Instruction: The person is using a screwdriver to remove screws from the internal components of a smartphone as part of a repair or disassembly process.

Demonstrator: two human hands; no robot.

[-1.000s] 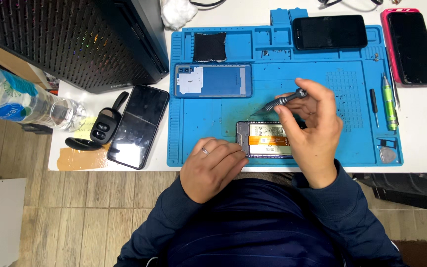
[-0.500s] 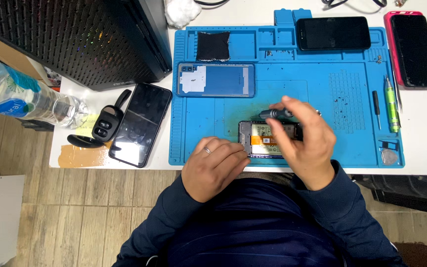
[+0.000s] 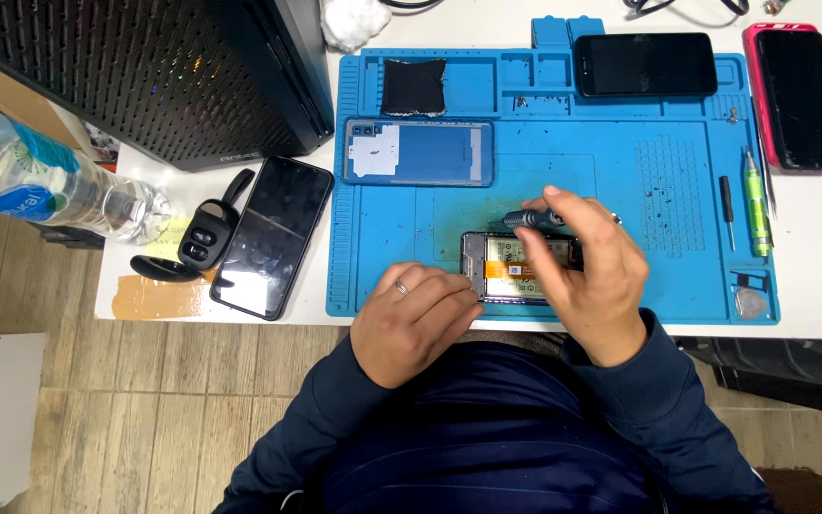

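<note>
A blue repair mat (image 3: 677,276) lies on the white worktop (image 3: 811,319), its moulded trays along the 12 o'clock edge. One tray holds a black cloth pad (image 3: 413,87); the small trays beside it hold tiny dark specks, too small to tell. A blue phone back cover (image 3: 419,152) lies just below the trays, and a dark phone (image 3: 645,65) rests across the mat's upper edge at 1 o'clock. A small tray at the mat's 4 o'clock corner holds a round silvery piece (image 3: 750,303).

The opened phone (image 3: 511,268), its yellow and orange insides showing, lies at the mat's 6 o'clock edge, between the two hands. The left hand (image 3: 413,322) presses its fingertips against the phone's 9 o'clock end, fingers bent, gripping nothing else. The right hand (image 3: 594,276) covers the phone's 3 o'clock end and pinches a dark screwdriver (image 3: 527,219), lying almost level just above the phone's far edge.
</note>
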